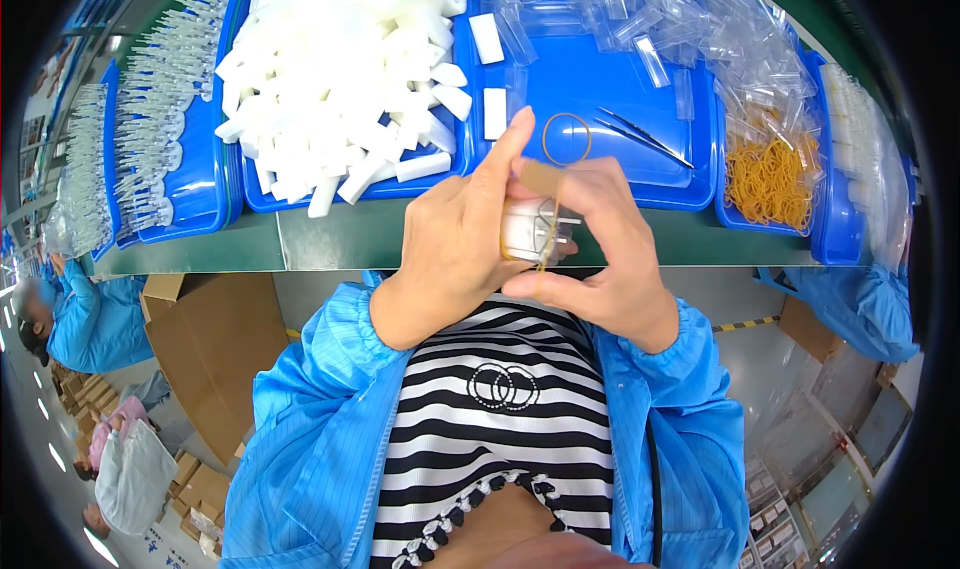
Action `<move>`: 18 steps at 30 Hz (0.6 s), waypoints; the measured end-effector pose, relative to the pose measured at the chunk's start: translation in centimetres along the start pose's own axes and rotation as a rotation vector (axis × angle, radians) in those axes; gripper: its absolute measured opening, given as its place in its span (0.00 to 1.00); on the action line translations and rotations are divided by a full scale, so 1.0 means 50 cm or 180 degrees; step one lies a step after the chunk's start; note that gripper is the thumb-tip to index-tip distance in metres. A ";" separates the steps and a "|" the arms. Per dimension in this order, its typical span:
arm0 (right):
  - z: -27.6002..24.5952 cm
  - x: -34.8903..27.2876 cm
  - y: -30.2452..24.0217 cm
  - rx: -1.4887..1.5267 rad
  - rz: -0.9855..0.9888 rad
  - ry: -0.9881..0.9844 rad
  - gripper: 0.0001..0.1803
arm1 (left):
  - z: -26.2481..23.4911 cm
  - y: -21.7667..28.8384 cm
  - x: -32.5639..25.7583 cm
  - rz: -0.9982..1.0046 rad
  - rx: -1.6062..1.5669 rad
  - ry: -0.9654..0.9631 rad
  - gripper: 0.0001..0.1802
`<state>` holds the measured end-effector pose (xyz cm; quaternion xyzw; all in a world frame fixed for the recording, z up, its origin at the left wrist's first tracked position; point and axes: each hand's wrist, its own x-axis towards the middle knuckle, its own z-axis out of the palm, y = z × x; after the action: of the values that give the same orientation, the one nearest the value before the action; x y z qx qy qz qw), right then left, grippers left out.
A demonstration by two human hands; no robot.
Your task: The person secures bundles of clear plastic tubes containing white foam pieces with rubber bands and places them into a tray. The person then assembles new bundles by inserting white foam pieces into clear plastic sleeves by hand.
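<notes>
My left hand [452, 234] holds a small white plastic part [524, 231] above the near edge of the bench, its index finger pointing up and away. My right hand [615, 244] curls round the part's other side, thumb below and fingers above, at a rubber band [549, 231] that runs across the part. Tan tape [540, 178] wraps a fingertip of this hand. Part of the white piece is hidden by the fingers. Just beyond, a loose rubber band [567, 139] lies in a blue tray [590, 64] beside dark tweezers [645, 136].
White foam blocks [340, 79] heap up at the left of centre. Trays of white pronged parts [165, 99] stand farther left. Clear plastic pieces [700, 29] fill the back right, above a pile of yellow rubber bands [770, 179]. Other people [95, 319] are at the far left.
</notes>
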<state>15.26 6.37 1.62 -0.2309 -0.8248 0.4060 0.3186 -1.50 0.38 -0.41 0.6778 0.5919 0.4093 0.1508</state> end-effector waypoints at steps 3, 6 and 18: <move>0.027 -0.003 -0.003 0.0188 0.0166 0.0431 0.26 | 0.010 0.003 0.000 0.0228 0.0101 0.0062 0.47; 0.044 0.003 -0.010 0.0337 0.0389 0.0656 0.19 | 0.009 0.010 0.002 0.0250 0.0147 -0.0134 0.47; -0.011 -0.014 0.012 0.0902 0.0937 0.0398 0.27 | -0.019 0.012 0.007 -0.0759 -0.1680 -0.0945 0.45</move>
<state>16.21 6.55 1.17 -0.3265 -0.6954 0.5450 0.3358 -1.83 0.27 0.73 0.5935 0.5122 0.4248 0.4528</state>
